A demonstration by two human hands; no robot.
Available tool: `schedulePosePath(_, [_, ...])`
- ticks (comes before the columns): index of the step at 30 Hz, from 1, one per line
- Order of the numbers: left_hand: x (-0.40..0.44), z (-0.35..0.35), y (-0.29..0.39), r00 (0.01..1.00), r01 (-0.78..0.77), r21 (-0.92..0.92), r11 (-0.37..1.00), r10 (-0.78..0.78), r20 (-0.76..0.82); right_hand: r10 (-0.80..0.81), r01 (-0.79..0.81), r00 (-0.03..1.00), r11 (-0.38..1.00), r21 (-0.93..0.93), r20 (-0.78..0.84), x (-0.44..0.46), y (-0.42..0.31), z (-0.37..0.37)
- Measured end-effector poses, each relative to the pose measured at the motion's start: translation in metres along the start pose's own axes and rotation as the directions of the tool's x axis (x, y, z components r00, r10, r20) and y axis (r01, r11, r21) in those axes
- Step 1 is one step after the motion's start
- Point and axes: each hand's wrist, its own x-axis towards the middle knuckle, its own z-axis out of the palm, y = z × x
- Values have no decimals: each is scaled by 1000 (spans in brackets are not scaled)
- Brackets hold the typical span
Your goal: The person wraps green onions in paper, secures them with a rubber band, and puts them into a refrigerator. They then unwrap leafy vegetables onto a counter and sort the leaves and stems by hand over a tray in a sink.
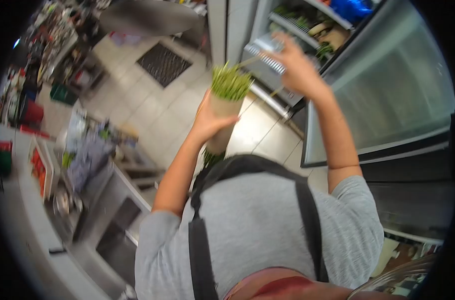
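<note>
My left hand [212, 120] is wrapped round an upright bunch of green stems [231, 84] with a pale brown wrapping [225, 107]. Light green stem ends show at the top, darker leaves [212, 157] below, close to my apron. My right hand [297, 67] is raised right of the bunch, fingers spread and blurred. A thin yellowish strand that looks like a stretched rubber band [250, 61] runs from the bunch's top to those fingers. How the fingers hold it is not clear.
An open fridge with a glass door [387, 100] stands at right, greens on its shelves [292, 22]. At left are a steel sink [120, 235], a tray of orange-red pieces [40, 167] and a counter [25, 220]. A dark mat [164, 64] lies on the tiled floor.
</note>
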Motion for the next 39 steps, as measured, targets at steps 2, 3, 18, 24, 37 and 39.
schedulePosePath(2, [8,-15,7,998,-4,46,999,1,62,-53,52,997,999,15,50,-3,-3,12])
schedulePosePath(3, [13,-23,5,993,4,48,999,-9,117,-39,30,996,994,105,84,-1,-6,11])
schedulePosePath(18, [87,-9,-31,869,235,-50,971,-187,458,240,-106,916,917,384,-322,50,25,30])
schedulePosePath(24, [144,5,-39,837,163,63,985,-172,519,292,-223,943,910,350,-159,65,87,42])
schedulePosePath(37, [304,-5,-57,948,-40,507,861,-128,293,57,-178,906,950,255,420,83,231,75])
schedulePosePath(39, [324,-4,-53,947,-76,426,901,-68,313,70,-203,871,953,226,487,88,249,79])
